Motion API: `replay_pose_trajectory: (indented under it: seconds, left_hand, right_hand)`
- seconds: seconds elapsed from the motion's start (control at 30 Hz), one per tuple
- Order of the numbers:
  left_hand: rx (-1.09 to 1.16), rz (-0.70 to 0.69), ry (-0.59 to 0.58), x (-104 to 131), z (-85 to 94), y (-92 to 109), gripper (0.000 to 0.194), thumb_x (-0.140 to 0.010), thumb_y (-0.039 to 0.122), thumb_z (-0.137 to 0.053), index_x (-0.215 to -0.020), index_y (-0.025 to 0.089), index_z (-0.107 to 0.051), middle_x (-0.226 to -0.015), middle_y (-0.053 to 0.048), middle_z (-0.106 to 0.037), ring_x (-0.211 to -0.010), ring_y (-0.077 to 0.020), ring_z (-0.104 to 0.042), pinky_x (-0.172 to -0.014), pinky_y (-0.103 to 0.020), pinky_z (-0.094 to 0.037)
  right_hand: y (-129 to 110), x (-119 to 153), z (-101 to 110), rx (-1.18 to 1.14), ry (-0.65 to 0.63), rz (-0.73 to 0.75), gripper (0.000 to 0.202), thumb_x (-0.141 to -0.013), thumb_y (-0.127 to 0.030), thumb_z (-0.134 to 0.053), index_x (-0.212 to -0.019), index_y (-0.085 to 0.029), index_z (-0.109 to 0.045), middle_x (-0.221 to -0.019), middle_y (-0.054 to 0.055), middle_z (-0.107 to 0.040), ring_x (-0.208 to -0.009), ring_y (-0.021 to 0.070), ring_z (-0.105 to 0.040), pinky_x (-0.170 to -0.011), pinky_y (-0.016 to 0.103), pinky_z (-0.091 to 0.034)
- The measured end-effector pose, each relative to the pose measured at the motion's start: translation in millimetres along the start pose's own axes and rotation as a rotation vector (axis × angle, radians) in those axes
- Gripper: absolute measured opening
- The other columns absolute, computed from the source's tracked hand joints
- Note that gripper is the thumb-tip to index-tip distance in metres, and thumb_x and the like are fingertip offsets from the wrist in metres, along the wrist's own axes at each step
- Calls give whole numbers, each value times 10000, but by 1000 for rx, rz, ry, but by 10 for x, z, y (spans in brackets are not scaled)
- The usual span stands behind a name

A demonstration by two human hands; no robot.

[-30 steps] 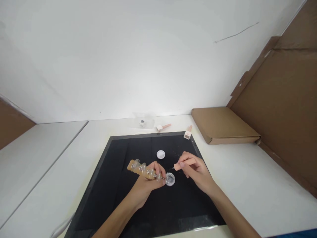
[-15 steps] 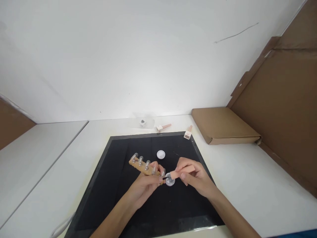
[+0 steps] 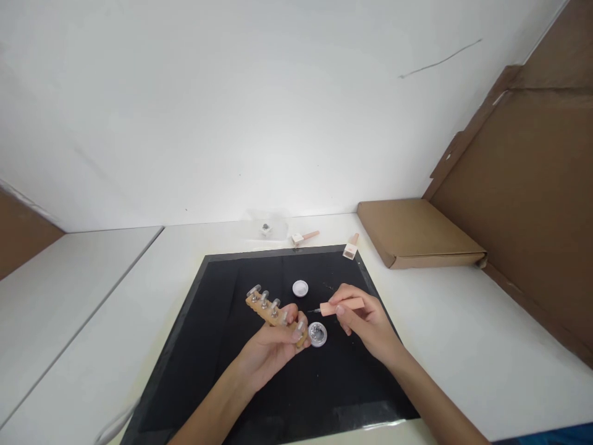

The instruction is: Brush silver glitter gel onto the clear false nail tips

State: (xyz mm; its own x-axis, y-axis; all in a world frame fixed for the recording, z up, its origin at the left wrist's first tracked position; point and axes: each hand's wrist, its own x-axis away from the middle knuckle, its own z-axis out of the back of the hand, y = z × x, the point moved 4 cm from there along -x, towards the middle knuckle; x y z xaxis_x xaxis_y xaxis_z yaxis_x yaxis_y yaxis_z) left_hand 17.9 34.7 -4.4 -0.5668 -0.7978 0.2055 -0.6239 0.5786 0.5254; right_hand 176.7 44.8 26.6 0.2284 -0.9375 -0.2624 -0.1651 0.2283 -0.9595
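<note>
Okay: left hand (image 3: 271,355) pinching a tan scalloped strip (image 3: 265,311) with clear nail tips (image 3: 275,304) on it, over the middle of the black rectangular mat (image 3: 287,395). Right hand (image 3: 370,324) pinching a pink square-sided brush handle (image 3: 330,309), dark tip toward the strip's right end; contact, can't tell. Round silver-filled jar (image 3: 318,345) beside left fingertips. Round white lid (image 3: 300,288) nearer mat's far edge. White bottle with pink cap (image 3: 351,250) at far right corner.

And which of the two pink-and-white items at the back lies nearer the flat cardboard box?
The right-hand item, at the far right corner of the black mat; the other item lies further left.
</note>
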Motion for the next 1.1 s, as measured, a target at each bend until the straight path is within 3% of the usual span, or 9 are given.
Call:
replay_pose_trajectory:
  seconds: [0.17,0.33,0.57,0.9,1.1]
  left_hand:
    - [26,30,39,-4,-1,20,267,-571,-14,-682,-642,165,-498,-642,35,-539,-611,-93,-533,-661,-235,-405]
    - [53,57,33,-28,13,19,264,-561,-23,-678,-648,161,-511,-664,28,-542,-640,-95,-540,-674,-234,-420]
    - [51,79,0,-21,19,-12,246,-570,-24,-662,-646,156,-513,-643,21,-511,-631,-102,-516,-612,-234,-397]
    - [118,106,-28,-3,56,-33,266,-561,-29,-660,-652,156,-491,-615,26,-483,-566,-81,-443,-591,-218,-376]
    - [113,111,6,-3,47,-12,288,-549,-26,-665,-663,158,-474,-640,30,-483,-589,-79,-478,-599,-215,-390]
  right_hand:
    - [-39,8,-48,-73,-92,30,141,-844,-349,-635,-832,-211,-664,-677,-33,-499,-470,56,-411,-439,195,-312]
    - [-74,5,-87,17,-161,93,134,-841,-326,-641,-862,-198,-678,-700,-2,-555,-523,89,-459,-476,218,-346]
    - [-82,6,-85,100,-129,86,135,-850,-322,-628,-848,-198,-681,-712,18,-581,-587,122,-505,-501,237,-374]
    - [-10,-11,-24,58,-21,23,117,-857,-309,-625,-828,-202,-665,-690,-21,-514,-498,74,-411,-468,215,-327]
    - [-43,16,-51,2,-80,75,162,-837,-357,-639,-830,-198,-670,-701,-6,-536,-488,84,-430,-463,225,-342]
